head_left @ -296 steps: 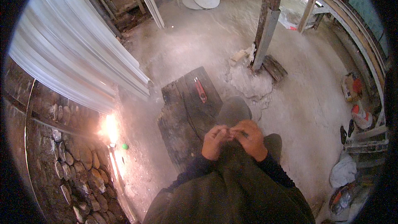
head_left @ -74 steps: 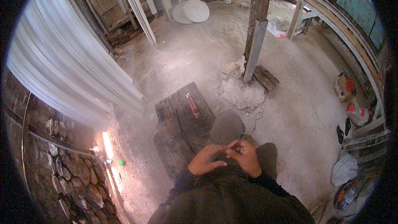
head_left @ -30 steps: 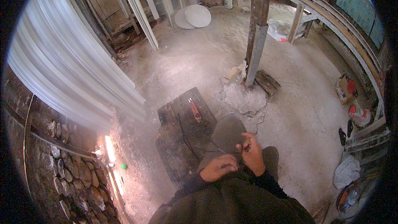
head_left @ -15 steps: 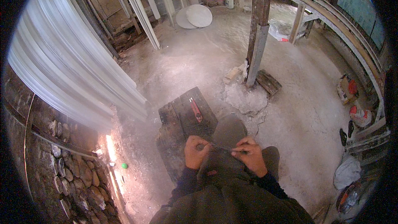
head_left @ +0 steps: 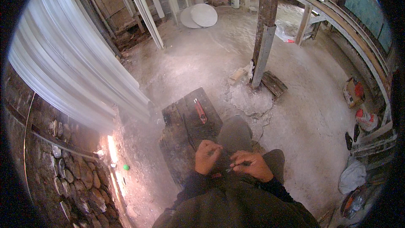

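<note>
Over my lap, my left hand [head_left: 207, 157] is closed, thumb and fingertips pinched together; whatever they hold is too small or dark to make out. Just right of it and a little lower, my right hand [head_left: 253, 165] has its fingers curled in a pinch. A tiny pale tip shows at its fingertips, its kind unclear. The hands are apart. On the dark wooden board [head_left: 175, 120] beyond my left hand lies a red-handled tool [head_left: 201, 111] with a light, forked-looking end, touched by neither hand.
Pale corrugated sheets [head_left: 71, 67] lean at the left above stacked stones [head_left: 80, 181]. A post [head_left: 262, 38] stands ahead with a wood block [head_left: 274, 83] at its foot. White discs [head_left: 204, 15] lie farther back; a wooden bench [head_left: 306, 21] lines the right. A green ball [head_left: 126, 167] is on the floor.
My left hand has shifted right and slightly down, and my right hand has come left and lower. A thin dark strand that seemed to stretch between them is no longer distinguishable.
</note>
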